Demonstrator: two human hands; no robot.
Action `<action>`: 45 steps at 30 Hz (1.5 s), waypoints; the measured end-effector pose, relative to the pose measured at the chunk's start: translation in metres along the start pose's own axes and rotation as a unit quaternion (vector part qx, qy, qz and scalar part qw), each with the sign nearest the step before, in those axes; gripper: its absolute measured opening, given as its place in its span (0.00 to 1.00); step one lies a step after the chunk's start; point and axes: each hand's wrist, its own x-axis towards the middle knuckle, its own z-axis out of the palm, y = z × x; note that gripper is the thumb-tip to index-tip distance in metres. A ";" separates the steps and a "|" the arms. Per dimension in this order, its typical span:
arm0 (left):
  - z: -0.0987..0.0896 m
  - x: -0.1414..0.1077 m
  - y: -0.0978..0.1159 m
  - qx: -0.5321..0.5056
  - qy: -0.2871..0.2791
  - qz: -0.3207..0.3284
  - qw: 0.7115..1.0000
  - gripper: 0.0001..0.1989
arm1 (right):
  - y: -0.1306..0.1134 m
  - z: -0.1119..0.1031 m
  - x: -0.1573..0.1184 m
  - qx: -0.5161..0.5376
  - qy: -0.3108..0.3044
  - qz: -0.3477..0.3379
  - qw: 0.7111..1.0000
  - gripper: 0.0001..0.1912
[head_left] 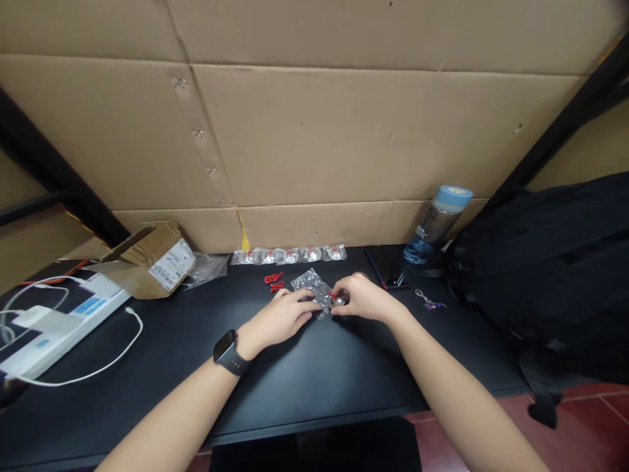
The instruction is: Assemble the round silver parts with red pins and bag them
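My left hand, below a wrist with a black watch, grips the edge of a small clear plastic bag. My right hand has its thumb and fingers closed round a shiny round metal disc with a bit of red on it, right at the bag's edge. Whether the disc is partly inside the bag I cannot tell. Red cords lie in small bundles just beyond my left hand. Against the cardboard stands a row of several bagged silver discs, each with red on top.
On the left are an opened cardboard box, a clear plastic wrapper and a white power strip with cables. To the right lie a dark phone, a keychain, a blue-lidded bottle and a black backpack.
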 end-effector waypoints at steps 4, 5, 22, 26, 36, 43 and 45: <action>-0.002 -0.002 0.001 0.008 -0.007 0.005 1.000 0.17 | 0.003 0.008 0.004 0.001 0.034 0.000 0.999 0.16; -0.002 -0.002 0.001 0.008 -0.008 0.005 1.000 0.18 | 0.003 0.010 0.005 0.001 0.039 0.001 0.999 0.16; 0.005 -0.004 -0.003 -0.003 0.003 -0.032 0.999 0.21 | 0.004 0.033 0.019 0.040 0.116 0.014 0.992 0.11; 0.006 -0.005 -0.006 0.004 0.003 -0.039 0.999 0.22 | -0.006 0.045 0.026 0.031 0.158 0.039 0.986 0.11; -0.004 -0.001 -0.010 -0.020 0.048 -0.040 0.998 0.21 | 0.000 0.045 0.028 0.221 0.088 -0.023 0.971 0.09; 0.002 0.006 -0.013 -0.006 0.133 -0.136 0.982 0.04 | 0.016 0.040 0.023 0.196 0.109 -0.048 0.973 0.11; 0.000 0.007 -0.012 -0.015 0.143 -0.148 0.979 0.05 | 0.016 0.039 0.024 0.165 0.124 -0.050 0.977 0.05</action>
